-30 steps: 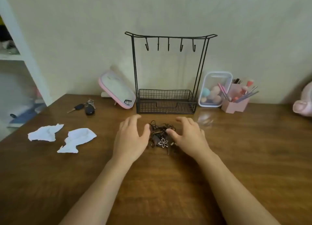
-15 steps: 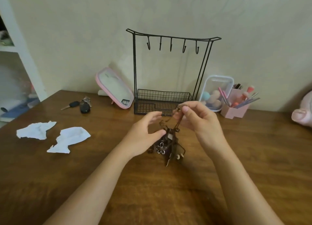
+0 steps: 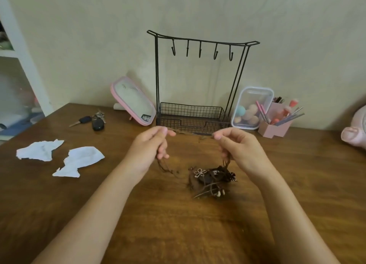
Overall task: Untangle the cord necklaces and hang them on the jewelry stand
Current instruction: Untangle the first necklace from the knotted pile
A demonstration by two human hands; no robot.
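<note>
A dark wooden table (image 3: 178, 234) filled the lower view, set against a plain pale wall (image 3: 198, 10), w/ white shelving (image 3: 21, 51) at far left. At the back centre stood a black wire jewelry stand (image 3: 200, 81): five hooks on its top bar, all bare, & a mesh basket at its base. Left of it leaned a pink-framed mirror (image 3: 133, 103), then car keys (image 3: 93, 120) & two crumpled white papers (image 3: 59, 154) further left. Right of the stand sat a clear box of sponges (image 3: 252, 108), a pink holder w/ brushes (image 3: 277, 123) & part of a pink plush (image 3: 355, 129) at the edge. Both bare forearms reached in from below. The left hand (image 3: 152, 145) & right hand (image 3: 238, 145) were raised above the table, well apart, each pinching one brown cord (image 3: 190, 133) between thumb & forefinger so it ran taut across the gap just in front of the stand's basket. More cord trailed down from under each hand. The tangled cord necklaces (image 3: 212, 179) lay bunched on the table below & between the hands, nearer the right one, w/ a small flower pendant (image 3: 200, 172) on top & beaded ends poking out toward the viewer.
</note>
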